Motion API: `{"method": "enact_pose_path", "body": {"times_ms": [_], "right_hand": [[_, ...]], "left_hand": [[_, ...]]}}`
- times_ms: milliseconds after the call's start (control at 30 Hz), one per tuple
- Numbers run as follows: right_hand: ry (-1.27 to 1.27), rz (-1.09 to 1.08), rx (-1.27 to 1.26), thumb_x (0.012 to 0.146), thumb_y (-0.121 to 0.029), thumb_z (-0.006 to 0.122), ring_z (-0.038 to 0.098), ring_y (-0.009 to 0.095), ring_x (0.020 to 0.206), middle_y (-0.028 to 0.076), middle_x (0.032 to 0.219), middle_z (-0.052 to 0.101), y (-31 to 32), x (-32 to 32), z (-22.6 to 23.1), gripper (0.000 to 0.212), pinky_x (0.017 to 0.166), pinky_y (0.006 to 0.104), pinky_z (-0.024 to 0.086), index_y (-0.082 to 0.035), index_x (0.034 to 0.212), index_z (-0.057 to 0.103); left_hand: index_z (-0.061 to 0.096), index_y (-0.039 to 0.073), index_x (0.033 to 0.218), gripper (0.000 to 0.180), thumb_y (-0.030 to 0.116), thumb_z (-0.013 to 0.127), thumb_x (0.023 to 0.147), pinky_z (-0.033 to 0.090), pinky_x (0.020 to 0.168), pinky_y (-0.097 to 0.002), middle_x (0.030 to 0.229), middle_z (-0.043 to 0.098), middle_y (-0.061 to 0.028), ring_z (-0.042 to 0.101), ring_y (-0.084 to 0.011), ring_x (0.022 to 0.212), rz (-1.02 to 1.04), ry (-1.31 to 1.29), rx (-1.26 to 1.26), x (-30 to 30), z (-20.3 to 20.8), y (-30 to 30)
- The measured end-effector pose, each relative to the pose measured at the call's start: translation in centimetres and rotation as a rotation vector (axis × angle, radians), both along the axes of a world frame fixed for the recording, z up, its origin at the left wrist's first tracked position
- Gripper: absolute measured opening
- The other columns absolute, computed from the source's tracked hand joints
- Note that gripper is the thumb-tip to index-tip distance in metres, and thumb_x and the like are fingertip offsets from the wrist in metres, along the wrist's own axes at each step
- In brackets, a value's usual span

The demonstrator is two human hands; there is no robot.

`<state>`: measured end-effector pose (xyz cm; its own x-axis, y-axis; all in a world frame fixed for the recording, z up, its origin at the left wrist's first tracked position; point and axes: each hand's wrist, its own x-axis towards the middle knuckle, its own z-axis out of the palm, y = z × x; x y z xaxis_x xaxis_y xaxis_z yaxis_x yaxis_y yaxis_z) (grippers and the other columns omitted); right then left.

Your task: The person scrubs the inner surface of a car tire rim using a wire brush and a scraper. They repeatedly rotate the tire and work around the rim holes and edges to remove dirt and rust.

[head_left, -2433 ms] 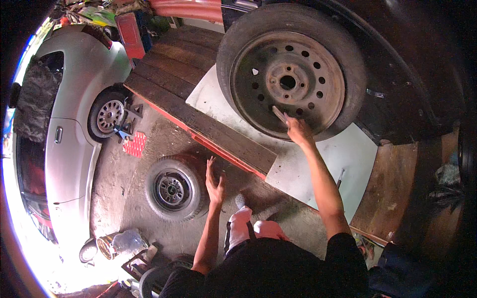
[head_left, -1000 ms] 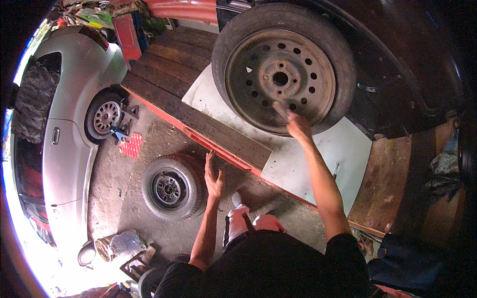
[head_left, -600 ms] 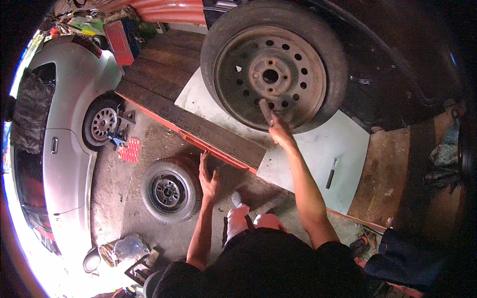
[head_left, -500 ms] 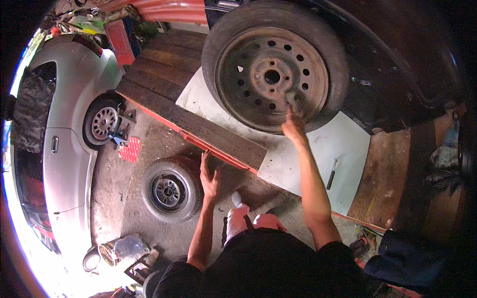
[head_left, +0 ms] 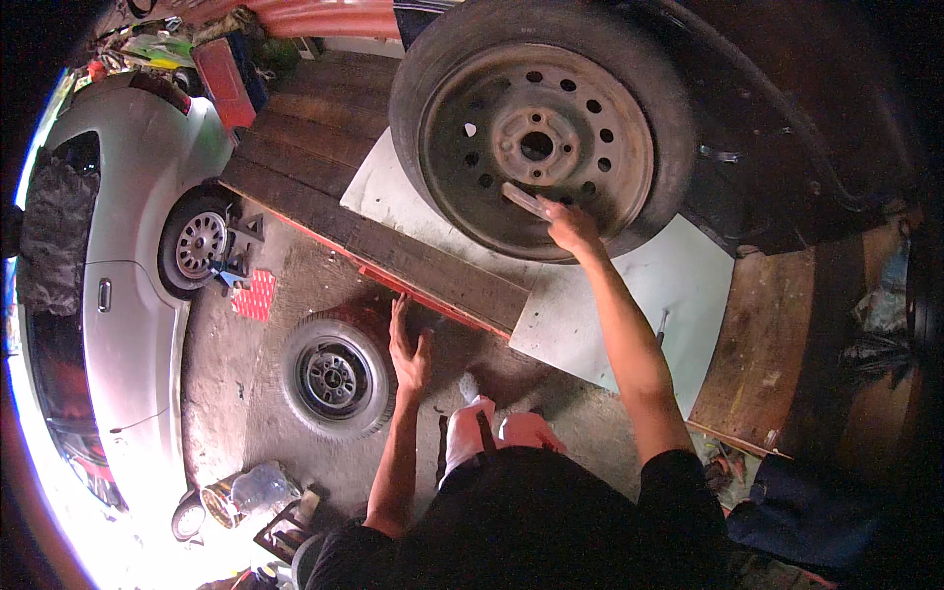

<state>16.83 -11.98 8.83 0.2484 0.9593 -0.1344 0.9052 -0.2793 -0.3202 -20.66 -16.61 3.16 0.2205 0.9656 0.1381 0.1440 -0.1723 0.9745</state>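
Observation:
A large tyre on a rusty steel wheel rim (head_left: 462, 98) stands upright at the top middle. My right hand (head_left: 572, 228) is closed on a slim, pale, flat-ended tool (head_left: 526, 200), its kind too blurred to tell. The tool crosses the lower face of the rim, below the hub holes; whether it touches the metal I cannot tell. My left hand (head_left: 408, 349) is raised, holding nothing, with fingers stretched and thumb apart. Beside it, a second tyre with a dark wheel rim (head_left: 336, 382) lies on the concrete floor.
A white board (head_left: 551, 334) lies across the wooden planks (head_left: 334, 202) under the wheel. A dark-handled tool (head_left: 662, 326) on it is partly behind my right forearm. A silver car (head_left: 138, 265) fills the left side; a dark car body (head_left: 787, 147) is at upper right.
My right hand has moved slightly up and left, and the tool in it has swung from the rim's lower right toward its lower middle. The left hand has shifted little.

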Motion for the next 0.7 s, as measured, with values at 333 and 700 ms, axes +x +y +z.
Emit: {"method": "enact_pose_path", "body": {"times_ms": [333,700], "right_hand": [[0.240,-0.159,0.159,0.099,-0.014,0.044,0.065,0.039,0.104,0.021,0.120,0.065,-1.6,-1.9,-0.9,0.046,0.087,0.0458,0.053,-0.014,0.145,0.046],[0.140,-0.098,0.226,0.090,-0.002,0.046,0.059,0.041,0.115,0.028,0.126,0.058,-2.7,-4.2,-1.2,0.058,0.097,0.0469,0.047,-0.010,0.147,0.042]], "left_hand": [[0.045,0.001,0.142,0.061,0.024,0.059,0.087,0.021,0.118,-0.0457,0.149,0.044,-0.0178,0.027,-0.0370,0.146,0.008,0.039,0.028,-0.6,0.1,-0.9],[0.046,0.001,0.140,0.058,0.020,0.059,0.086,0.022,0.118,-0.0453,0.148,0.044,-0.0203,0.029,-0.0380,0.145,0.068,0.108,0.078,-2.1,1.8,-2.9]]}}
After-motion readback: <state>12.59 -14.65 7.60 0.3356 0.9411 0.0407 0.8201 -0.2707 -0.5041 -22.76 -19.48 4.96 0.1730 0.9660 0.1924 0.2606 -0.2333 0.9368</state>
